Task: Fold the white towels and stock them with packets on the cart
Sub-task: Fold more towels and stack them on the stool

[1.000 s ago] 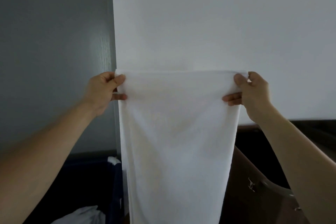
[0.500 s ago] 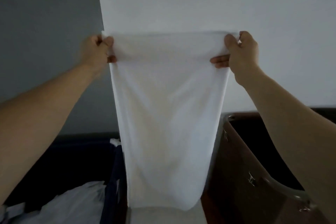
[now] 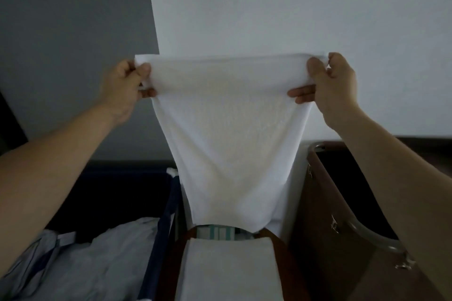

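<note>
Towel: white terry (image 3: 232, 129), nubbly, top edge stretched straight between both hands; it hangs in a panel that narrows downward.
Left hand: (image 3: 122, 90) clenched, thumb and curled fingers pinching the towel's upper left corner.
Right hand: (image 3: 335, 88) pinching the upper right corner the same way.
Count: two towels; the second, a folded towel (image 3: 227, 266), is a flat rectangle directly below the grip.
Packets: striped teal and white (image 3: 217, 232), just under the hanging hem; number unclear.
Cart: smooth brown curved rim (image 3: 177, 259) around the folded towel.
</note>
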Demonstrator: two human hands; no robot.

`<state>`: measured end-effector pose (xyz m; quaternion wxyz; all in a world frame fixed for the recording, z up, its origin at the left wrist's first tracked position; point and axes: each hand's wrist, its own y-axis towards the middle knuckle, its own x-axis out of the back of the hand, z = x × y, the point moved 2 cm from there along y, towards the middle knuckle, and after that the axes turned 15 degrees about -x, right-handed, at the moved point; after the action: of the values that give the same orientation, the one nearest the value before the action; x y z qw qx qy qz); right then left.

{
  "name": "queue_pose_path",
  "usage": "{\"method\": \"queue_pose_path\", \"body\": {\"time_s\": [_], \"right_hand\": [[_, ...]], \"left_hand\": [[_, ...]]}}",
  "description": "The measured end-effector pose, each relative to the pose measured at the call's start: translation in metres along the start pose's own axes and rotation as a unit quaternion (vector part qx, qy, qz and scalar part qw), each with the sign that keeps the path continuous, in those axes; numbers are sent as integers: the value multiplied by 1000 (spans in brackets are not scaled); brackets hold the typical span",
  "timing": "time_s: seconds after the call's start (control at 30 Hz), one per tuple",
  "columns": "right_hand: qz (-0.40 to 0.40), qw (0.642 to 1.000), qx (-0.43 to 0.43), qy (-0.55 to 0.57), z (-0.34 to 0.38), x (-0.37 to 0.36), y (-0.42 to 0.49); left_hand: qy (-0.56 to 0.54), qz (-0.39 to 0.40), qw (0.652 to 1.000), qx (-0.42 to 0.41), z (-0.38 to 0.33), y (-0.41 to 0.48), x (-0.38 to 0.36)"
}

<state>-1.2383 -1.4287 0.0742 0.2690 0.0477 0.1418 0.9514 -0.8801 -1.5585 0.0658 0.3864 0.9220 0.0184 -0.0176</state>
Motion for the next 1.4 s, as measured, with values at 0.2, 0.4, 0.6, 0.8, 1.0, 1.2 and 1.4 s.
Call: {"method": "queue_pose_path", "body": {"time_s": [0.2, 0.4, 0.6, 0.8, 1.0, 1.2, 1.4], "right_hand": [[27, 996, -75, -44, -59, 16, -103], [31, 973, -199, -114, -137, 36, -232], [55, 934, -303, -179, -181, 59, -316], [86, 905, -328, -258, -192, 82, -334], [87, 912, -314, -249, -225, 72, -275], [98, 889, -400, -199, -324, 32, -171], [76, 837, -509, -186, -481, -5, -108]], "left_hand": [[-18, 28, 996, 86, -8, -130, 45], [-6, 101, 966, 239, -3, -283, 97], [24, 177, 935, 305, 1, -381, 129], [15, 242, 910, 337, 6, -397, 138], [22, 226, 911, 345, 57, -363, 109], [101, 175, 896, 396, 196, -320, 58], [165, 156, 848, 479, 364, -337, -3]]}}
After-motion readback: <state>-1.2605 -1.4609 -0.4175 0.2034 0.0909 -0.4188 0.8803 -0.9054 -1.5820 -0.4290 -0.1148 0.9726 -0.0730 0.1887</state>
